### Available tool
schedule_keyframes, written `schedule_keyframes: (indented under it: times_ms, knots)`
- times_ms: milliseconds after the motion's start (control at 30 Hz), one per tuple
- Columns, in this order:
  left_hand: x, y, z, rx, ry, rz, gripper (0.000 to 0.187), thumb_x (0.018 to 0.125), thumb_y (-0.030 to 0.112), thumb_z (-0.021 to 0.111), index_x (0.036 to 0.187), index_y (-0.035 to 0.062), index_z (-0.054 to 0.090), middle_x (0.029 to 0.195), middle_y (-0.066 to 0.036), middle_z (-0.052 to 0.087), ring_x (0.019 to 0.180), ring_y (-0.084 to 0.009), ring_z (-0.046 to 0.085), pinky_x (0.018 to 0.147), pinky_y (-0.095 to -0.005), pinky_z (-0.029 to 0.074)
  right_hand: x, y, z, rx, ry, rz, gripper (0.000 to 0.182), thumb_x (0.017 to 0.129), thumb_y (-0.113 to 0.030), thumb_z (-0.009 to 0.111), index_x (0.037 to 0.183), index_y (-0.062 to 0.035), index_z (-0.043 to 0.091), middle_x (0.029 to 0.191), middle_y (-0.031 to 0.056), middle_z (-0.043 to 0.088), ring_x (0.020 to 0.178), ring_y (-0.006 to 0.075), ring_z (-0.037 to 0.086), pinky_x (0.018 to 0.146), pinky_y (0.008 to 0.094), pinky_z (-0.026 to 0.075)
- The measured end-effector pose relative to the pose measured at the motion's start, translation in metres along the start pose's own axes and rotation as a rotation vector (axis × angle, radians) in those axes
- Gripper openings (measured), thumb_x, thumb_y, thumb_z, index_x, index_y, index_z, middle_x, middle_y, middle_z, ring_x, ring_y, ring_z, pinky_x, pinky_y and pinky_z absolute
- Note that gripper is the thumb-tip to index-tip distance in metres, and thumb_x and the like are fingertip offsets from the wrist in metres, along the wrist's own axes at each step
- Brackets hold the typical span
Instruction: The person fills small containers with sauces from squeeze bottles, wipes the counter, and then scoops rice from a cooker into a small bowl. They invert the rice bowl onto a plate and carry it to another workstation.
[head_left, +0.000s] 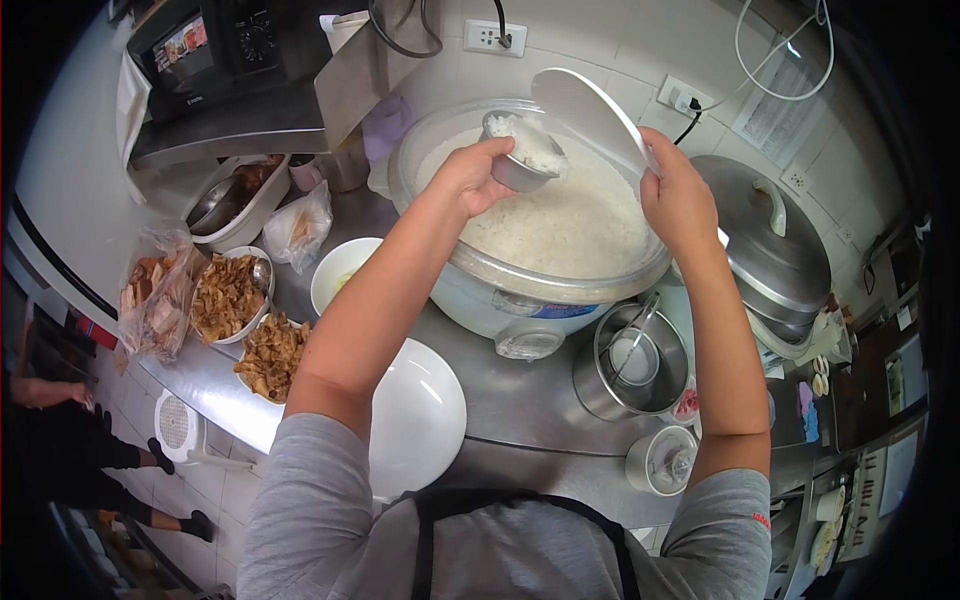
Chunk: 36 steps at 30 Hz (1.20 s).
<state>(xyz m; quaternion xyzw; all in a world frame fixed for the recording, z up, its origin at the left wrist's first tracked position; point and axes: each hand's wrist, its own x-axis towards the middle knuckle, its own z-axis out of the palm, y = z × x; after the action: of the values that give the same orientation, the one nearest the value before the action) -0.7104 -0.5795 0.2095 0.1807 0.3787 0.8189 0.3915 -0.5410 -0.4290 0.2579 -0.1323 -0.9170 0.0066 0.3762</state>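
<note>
A large rice cooker (470,272) full of white rice (560,235) stands before me on the steel counter. Over its left side, my left hand (477,178) grips a small metal cup (522,176) heaped with rice (528,142); the cup is tilted. My right hand (680,195) is closed round the handle of a white rice paddle (590,112), whose broad blade points up and left above the cooker's far rim. Below my left forearm lies a large white plate (425,420). A white bowl (335,270) is partly hidden behind that forearm.
At left are bowls of brown sliced food (228,295), a plastic bag of food (155,300) and a white tub (240,230). A metal pot (625,385) and white container (660,462) stand at right, near a lidded cooker (765,230). Another person (80,440) stands at far left.
</note>
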Motion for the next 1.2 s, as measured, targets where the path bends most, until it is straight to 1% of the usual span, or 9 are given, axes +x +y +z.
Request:
schedule_keyframes:
  times_ms: [67, 167, 267, 767, 867, 967, 1067, 1167, 1200]
  knots:
    - [-0.002, -0.002, 0.000, -0.001, 0.026, 0.016, 0.039, 0.087, 0.010, 0.041, 0.120, -0.0068, 0.032, 0.119, -0.020, 0.043, 0.107, -0.0303, 0.047, 0.090, -0.0431, 0.041, 0.005, 0.008, -0.001, -0.181, -0.076, 0.078, 0.037, 0.075, -0.004, 0.043, 0.110, -0.0147, 0.047, 0.091, 0.0131, 0.060, 0.082, 0.0329, 0.058, 0.070, 0.0405, 0.046]
    - [-0.004, 0.000, -0.007, -0.029, 0.047, 0.046, 0.039, 0.087, 0.009, 0.041, 0.120, -0.0069, 0.032, 0.120, -0.020, 0.042, 0.109, -0.0305, 0.046, 0.091, -0.0435, 0.040, 0.013, 0.042, 0.020, -0.515, -0.412, 0.157, 0.032, 0.075, -0.005, 0.044, 0.106, -0.0121, 0.049, 0.085, 0.0132, 0.062, 0.080, 0.0300, 0.060, 0.069, 0.0392, 0.047]
    - [-0.007, 0.006, -0.018, -0.084, 0.010, 0.068, 0.039, 0.086, 0.008, 0.042, 0.120, -0.0069, 0.031, 0.121, -0.021, 0.041, 0.110, -0.0307, 0.044, 0.092, -0.0441, 0.039, 0.007, 0.055, 0.036, -0.550, -0.546, -0.014, 0.029, 0.076, -0.006, 0.044, 0.103, -0.0102, 0.051, 0.086, 0.0143, 0.062, 0.081, 0.0278, 0.061, 0.070, 0.0385, 0.048]
    - [-0.024, 0.019, -0.019, -0.070, -0.046, 0.103, 0.037, 0.087, 0.010, 0.044, 0.119, -0.0056, 0.033, 0.120, -0.019, 0.043, 0.110, -0.0296, 0.045, 0.094, -0.0434, 0.039, -0.011, 0.006, -0.003, -0.502, -0.856, -0.310, 0.031, 0.075, -0.007, 0.045, 0.104, -0.0132, 0.054, 0.079, 0.0130, 0.062, 0.074, 0.0288, 0.060, 0.067, 0.0379, 0.047]
    - [-0.028, 0.024, -0.024, -0.061, -0.047, 0.113, 0.039, 0.086, 0.012, 0.046, 0.119, -0.0051, 0.034, 0.120, -0.019, 0.043, 0.111, -0.0297, 0.045, 0.093, -0.0440, 0.039, -0.008, -0.011, -0.009, -0.452, -0.934, -0.291, 0.030, 0.074, -0.008, 0.046, 0.102, -0.0130, 0.055, 0.080, 0.0140, 0.062, 0.076, 0.0299, 0.060, 0.067, 0.0386, 0.047]
    - [-0.032, 0.030, -0.033, -0.041, -0.041, 0.136, 0.040, 0.085, 0.013, 0.049, 0.119, -0.0049, 0.034, 0.122, -0.019, 0.042, 0.112, -0.0306, 0.044, 0.093, -0.0463, 0.039, -0.006, 0.005, 0.008, -0.221, -0.883, -0.359, 0.032, 0.075, -0.009, 0.047, 0.106, -0.0125, 0.055, 0.073, 0.0135, 0.061, 0.065, 0.0255, 0.060, 0.058, 0.0354, 0.047]
    - [-0.035, 0.033, -0.039, -0.057, -0.027, 0.147, 0.041, 0.085, 0.013, 0.050, 0.119, -0.0048, 0.034, 0.121, -0.019, 0.042, 0.112, -0.0301, 0.044, 0.094, -0.0453, 0.039, -0.001, 0.019, 0.037, 0.264, -1.189, 0.160, 0.035, 0.076, -0.010, 0.048, 0.111, -0.0101, 0.053, 0.062, 0.0096, 0.057, 0.047, 0.0163, 0.053, 0.044, 0.0289, 0.043]
    - [-0.036, 0.035, -0.046, -0.054, -0.024, 0.159, 0.040, 0.086, 0.013, 0.049, 0.119, -0.0045, 0.035, 0.120, -0.018, 0.044, 0.111, -0.0289, 0.045, 0.094, -0.0441, 0.039, 0.000, 0.024, 0.057, 0.558, -1.239, 0.346, 0.033, 0.078, -0.010, 0.050, 0.110, -0.0050, 0.052, 0.057, 0.0012, 0.051, 0.041, 0.0057, 0.043, 0.035, 0.0204, 0.034]
    - [-0.038, 0.036, -0.047, -0.040, -0.014, 0.162, 0.039, 0.086, 0.013, 0.048, 0.119, -0.0043, 0.035, 0.119, -0.017, 0.045, 0.110, -0.0282, 0.046, 0.093, -0.0435, 0.039, 0.002, 0.023, 0.057, 0.583, -1.212, 0.384, 0.033, 0.078, -0.009, 0.050, 0.111, -0.0041, 0.051, 0.057, 0.0019, 0.051, 0.039, 0.0059, 0.041, 0.034, 0.0201, 0.032]
